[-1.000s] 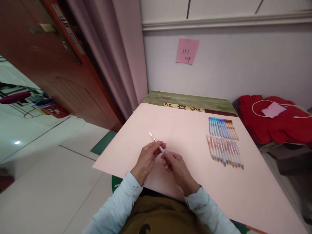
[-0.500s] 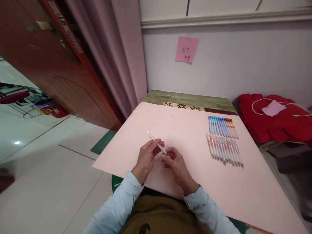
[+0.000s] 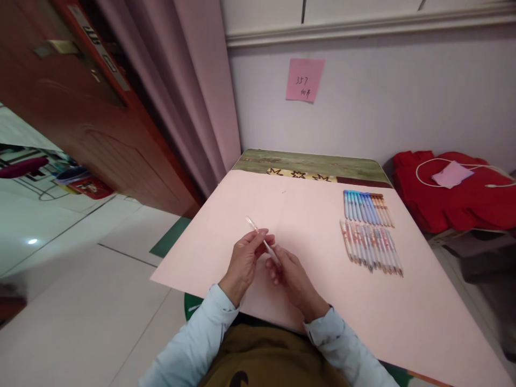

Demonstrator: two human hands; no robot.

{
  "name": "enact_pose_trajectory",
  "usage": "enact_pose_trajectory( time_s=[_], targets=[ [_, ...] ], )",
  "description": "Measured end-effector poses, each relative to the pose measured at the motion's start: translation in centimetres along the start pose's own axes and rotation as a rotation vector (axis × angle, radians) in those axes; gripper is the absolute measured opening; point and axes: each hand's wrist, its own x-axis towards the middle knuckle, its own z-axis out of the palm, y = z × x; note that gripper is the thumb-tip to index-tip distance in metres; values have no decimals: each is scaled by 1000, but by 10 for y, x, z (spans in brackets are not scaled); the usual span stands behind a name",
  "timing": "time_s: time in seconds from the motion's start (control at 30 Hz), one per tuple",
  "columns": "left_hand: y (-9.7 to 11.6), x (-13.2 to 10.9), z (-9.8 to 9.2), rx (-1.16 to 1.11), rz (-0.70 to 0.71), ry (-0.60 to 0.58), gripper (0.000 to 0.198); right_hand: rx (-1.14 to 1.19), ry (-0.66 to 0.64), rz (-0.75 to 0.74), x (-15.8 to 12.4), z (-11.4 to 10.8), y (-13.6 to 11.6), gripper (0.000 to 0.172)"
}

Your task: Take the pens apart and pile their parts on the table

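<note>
A slim white pen (image 3: 268, 249) with a clear upper end slants between my two hands above the pink sheet (image 3: 314, 306). My left hand (image 3: 245, 257) pinches it near the middle between thumb and fingers. Its lower end is in my right hand (image 3: 293, 277), whose thumb lies along the barrel and whose fingers curl beneath; the tip is hidden there. To the right lie a row of blue and brown-topped pens (image 3: 365, 208) and, nearer me, a row of clear, patterned pens (image 3: 371, 247).
Behind the sheet the green tabletop (image 3: 314, 160) meets the wall, which bears a pink note (image 3: 305, 80). At right, red cloth (image 3: 419, 204) holds a white cable (image 3: 419, 171) and another pink note (image 3: 452, 174). A brown door (image 3: 121, 134) and a curtain (image 3: 197, 80) stand left.
My right hand has shifted its hold on the pen's lower end, its thumb now stretched along the barrel. The left hand keeps its pinch. The camera view has moved slightly.
</note>
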Motion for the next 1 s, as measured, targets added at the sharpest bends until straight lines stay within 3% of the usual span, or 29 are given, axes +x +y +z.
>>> enact_pose_trajectory(
  time_s=[0.13,0.3,0.47,0.53,0.67,0.73,0.87,0.93,1.0],
  targets=[
    [4,3,0,-14,30,51,35,-98,-5,21,0,-3,0,44],
    [18,20,-18,-41,228,178,33,-240,6,-13,-4,-15,-7,33],
    [23,30,-31,-14,374,267,32,-275,224,-84,-3,-24,-13,28],
    [12,28,-23,-5,334,235,33,-336,244,-123,1,-19,-11,28],
    [-15,18,3,-51,195,148,32,-654,104,-228,10,-2,3,28],
    [-20,15,9,-64,156,117,32,-692,55,-229,12,1,10,33],
    [-8,16,-1,-4,162,88,32,-638,65,-193,9,-8,12,30],
    [1,15,-12,126,191,117,33,-656,105,-203,7,-13,6,31],
    [5,12,-20,286,124,88,34,-729,157,-249,8,-15,-2,33]
  ],
)
